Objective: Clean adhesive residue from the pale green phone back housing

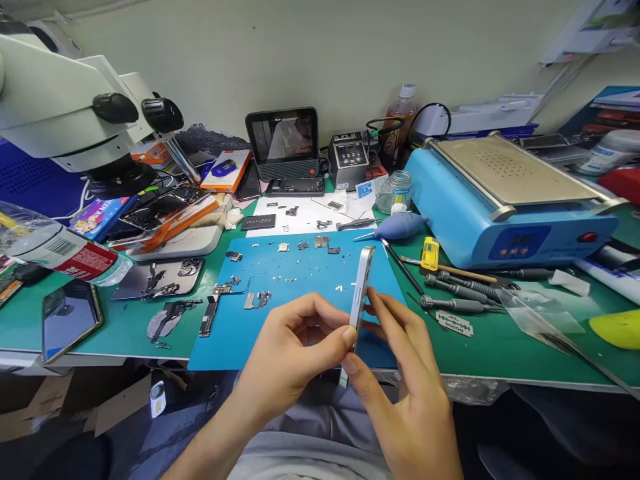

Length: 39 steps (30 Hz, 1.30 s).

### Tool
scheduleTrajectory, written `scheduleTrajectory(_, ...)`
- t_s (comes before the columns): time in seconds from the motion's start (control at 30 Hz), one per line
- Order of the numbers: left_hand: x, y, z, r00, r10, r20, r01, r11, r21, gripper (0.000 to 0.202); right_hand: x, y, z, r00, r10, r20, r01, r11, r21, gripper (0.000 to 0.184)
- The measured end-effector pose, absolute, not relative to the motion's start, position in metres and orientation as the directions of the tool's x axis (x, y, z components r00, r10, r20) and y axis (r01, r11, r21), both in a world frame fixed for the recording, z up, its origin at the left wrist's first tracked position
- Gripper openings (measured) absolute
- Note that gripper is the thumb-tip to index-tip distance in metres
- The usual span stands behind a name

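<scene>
Between my two hands a smartphone [359,293] stands on edge, its silver side frame turned toward me. My left hand [300,347] grips it from the left, thumb on the metal edge. From the right, my right hand [405,373] holds it with the thumb low on the frame and the fingers behind. The phone's faces are mostly hidden from me. Below it lies a blue mat [295,267] strewn with several tiny screws and parts. A flex cable piece [257,301] and a narrow dark part [209,316] rest on the mat's left side.
A microscope [65,113] overhangs the left, above a water bottle [75,253] and phones. At right stand a blue heating plate machine [520,233], an air blower [403,225], screwdrivers [460,303], a razor blade [454,323] and tweezers [590,353]. A small screen [283,133] stands behind.
</scene>
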State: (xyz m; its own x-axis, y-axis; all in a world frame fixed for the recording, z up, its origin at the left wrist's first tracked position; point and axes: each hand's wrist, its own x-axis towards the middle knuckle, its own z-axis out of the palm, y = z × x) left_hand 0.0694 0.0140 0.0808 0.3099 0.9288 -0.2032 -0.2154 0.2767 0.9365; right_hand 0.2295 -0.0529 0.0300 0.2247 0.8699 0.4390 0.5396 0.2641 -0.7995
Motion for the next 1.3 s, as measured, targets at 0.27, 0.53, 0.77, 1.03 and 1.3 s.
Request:
scheduleTrajectory(0.27,0.071,0.010,0.084,0.286,0.936,-0.205,-0.193,0.266,0.944,0.026,0.230,-0.060,0.035,0.218,0.884,0.413,0.507,0.259,-0.822,0.056)
scheduleTrajectory(0.53,0.072,0.003,0.086,0.288,0.946,-0.150,-0.159,0.201,0.967,0.017,0.226,-0.065,0.042,0.224,0.858,0.462,0.569,0.269,-0.777,0.055)
scheduleTrajectory(0.77,0.075,-0.004,0.085,0.287,0.951,-0.116,-0.148,0.163,0.975,0.015,0.231,-0.067,0.049,0.182,0.851,0.493,0.635,0.281,-0.720,0.049)
scheduleTrajectory(1.03,0.079,-0.012,0.081,0.276,0.958,-0.075,-0.143,0.118,0.983,0.015,0.225,-0.075,0.050,0.193,0.828,0.526,0.669,0.281,-0.688,0.055)
scheduleTrajectory(1.3,0.079,-0.020,0.079,0.282,0.958,-0.042,-0.128,0.081,0.988,0.017,0.223,-0.077,0.056,0.244,0.836,0.492,0.649,0.236,-0.723,0.050)
